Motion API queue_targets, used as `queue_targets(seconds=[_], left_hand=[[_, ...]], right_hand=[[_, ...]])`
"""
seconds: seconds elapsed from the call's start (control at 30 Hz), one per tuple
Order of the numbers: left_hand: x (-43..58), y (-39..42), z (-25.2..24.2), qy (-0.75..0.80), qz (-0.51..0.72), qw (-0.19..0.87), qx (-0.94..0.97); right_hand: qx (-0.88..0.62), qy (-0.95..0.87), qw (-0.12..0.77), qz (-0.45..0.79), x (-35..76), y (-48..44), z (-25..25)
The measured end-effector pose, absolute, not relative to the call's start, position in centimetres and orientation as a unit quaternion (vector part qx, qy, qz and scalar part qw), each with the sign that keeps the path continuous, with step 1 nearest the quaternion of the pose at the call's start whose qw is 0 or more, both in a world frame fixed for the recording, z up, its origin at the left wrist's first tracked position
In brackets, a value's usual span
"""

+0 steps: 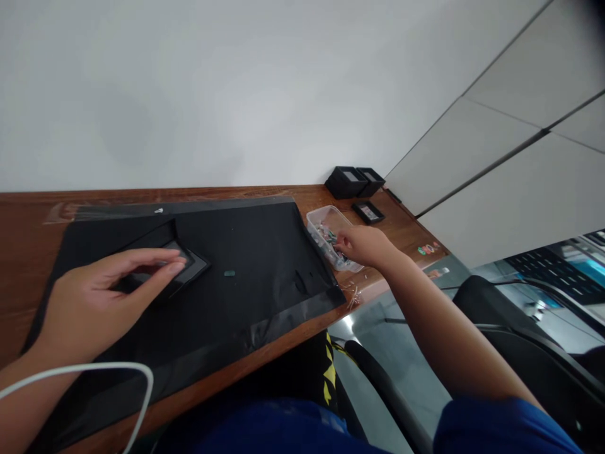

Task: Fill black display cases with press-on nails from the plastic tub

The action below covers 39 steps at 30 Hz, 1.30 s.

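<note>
My left hand (101, 296) rests on the black mat (246, 302), its fingers closed around a small black square box (189, 268). My right hand (363, 244) reaches into a clear plastic container (317, 221) of small colourful parts, fingers pinched together among them; what they grip is too small to name. A tiny green piece (229, 273) lies on the mat between my hands.
The mat lies on a wooden desk (28, 221) against a white wall. Two black boxes (354, 181) and a small flat black tray (368, 212) stand at the far right. Small bits (428, 249) lie near the desk's right edge. A white cable (118, 372) crosses my left wrist. A black chair (520, 340) stands at the right.
</note>
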<state>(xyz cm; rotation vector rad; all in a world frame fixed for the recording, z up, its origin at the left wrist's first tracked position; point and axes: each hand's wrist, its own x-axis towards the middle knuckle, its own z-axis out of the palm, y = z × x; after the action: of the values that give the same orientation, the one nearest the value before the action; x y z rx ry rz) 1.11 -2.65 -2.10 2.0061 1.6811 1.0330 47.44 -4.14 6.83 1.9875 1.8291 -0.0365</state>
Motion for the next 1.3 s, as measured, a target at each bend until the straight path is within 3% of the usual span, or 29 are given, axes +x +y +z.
queue_targets(seconds=[0.17,0.4,0.7,0.97,1.3], left_hand=[[1.8,-2.3,0.5,0.615,0.317,0.216,0.689],[0.9,-1.1,0.3,0.645,0.212,0.241,0.694],[1.2,-1.6,1.1,0.641,0.248,0.244,0.684],[0.4,-0.9,1.3,0.649,0.194,0.235,0.697],[0.6,-0.9,0.3,0.615,0.269,0.338,0.660]], right_hand=[[0.716,0.658,0.233,0.000,46.9,-4.4,6.8],[0.719,0.647,0.253,-0.003,46.9,-4.3,6.9],[0.724,0.646,0.241,0.001,47.4,-4.7,8.4],[0.726,0.642,0.245,0.004,46.8,-3.8,8.8],[0.725,0.645,0.239,-0.024,48.2,-3.5,8.6]])
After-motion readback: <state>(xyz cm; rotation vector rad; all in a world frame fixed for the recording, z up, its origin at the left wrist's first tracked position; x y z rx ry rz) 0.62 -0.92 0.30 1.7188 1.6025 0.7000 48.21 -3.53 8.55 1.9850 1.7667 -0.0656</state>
